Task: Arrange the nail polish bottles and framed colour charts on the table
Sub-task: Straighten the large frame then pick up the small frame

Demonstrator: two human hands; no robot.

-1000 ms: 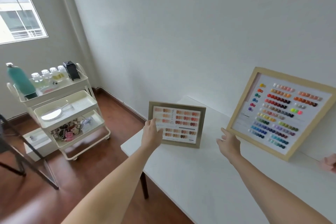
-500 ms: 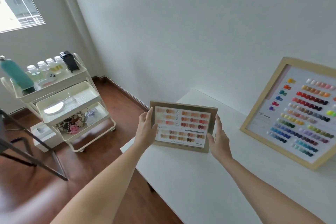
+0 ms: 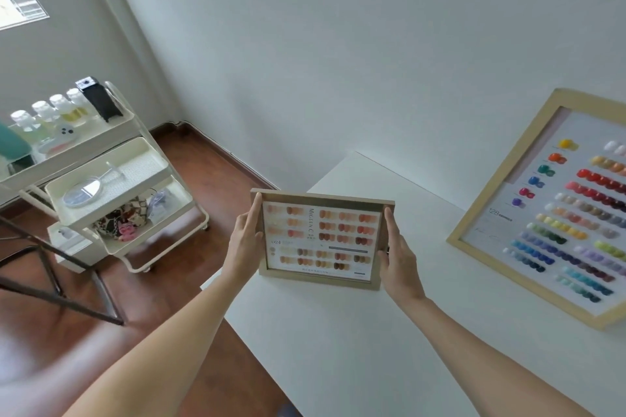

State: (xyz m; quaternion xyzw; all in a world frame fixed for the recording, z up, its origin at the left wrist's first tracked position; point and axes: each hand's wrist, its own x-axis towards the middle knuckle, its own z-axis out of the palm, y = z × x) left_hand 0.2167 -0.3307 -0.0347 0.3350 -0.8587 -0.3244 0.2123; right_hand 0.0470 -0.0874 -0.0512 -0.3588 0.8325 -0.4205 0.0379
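Observation:
A small framed colour chart (image 3: 320,240) with nude and brown swatches stands upright near the left end of the white table (image 3: 355,349). My left hand (image 3: 244,240) grips its left edge and my right hand (image 3: 398,256) grips its right edge. A large framed colour chart (image 3: 555,213) with many coloured swatches leans against the wall at the right, partly cut off by the frame edge. No nail polish bottles are visible on the table.
A cream three-tier trolley (image 3: 111,186) stands on the wooden floor at the left, holding bottles (image 3: 54,112), a hand mirror (image 3: 83,191) and small items. A dark metal stand leg (image 3: 61,288) crosses the floor at far left.
My right hand left the large chart and took the small frame's right edge. Both hands now hold the small chart, which sits closer and more square to me. The view shifted right.

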